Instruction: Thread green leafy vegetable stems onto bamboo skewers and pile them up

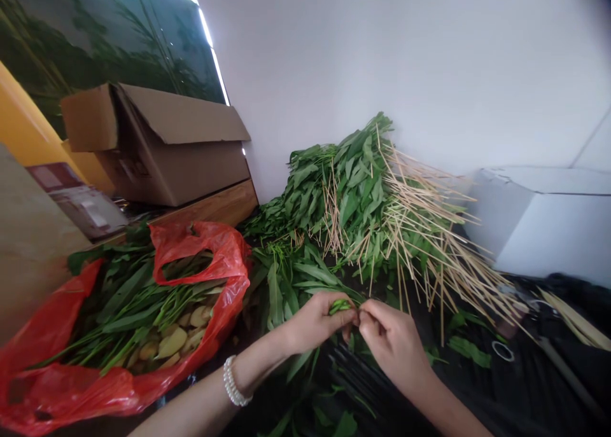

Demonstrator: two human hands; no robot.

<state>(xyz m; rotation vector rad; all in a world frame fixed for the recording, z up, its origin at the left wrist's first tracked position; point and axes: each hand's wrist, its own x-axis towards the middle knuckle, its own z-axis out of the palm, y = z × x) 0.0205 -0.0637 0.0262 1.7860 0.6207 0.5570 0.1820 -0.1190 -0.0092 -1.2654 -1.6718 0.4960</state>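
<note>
My left hand (317, 322), with a white beaded bracelet (233, 381) on the wrist, is closed on a small bundle of leafy greens (340, 306). A bit of bright green shows between its thumb and fingers. Fingertips together, my right hand (394, 335) pinches right beside it; what it grips is hidden. Behind both hands rises a heap of long-leaved greens (356, 176) on thin wooden skewers (429, 233), most pointing right. Loose long leaves (315, 273) lie just beyond my left hand.
An open red plastic bag (210, 233) at left holds greens and pale round slices (172, 343). Behind it stands an open cardboard box (191, 160). A white box (548, 221) is at right, near a metal ring (503, 352). Black plastic covers the work surface.
</note>
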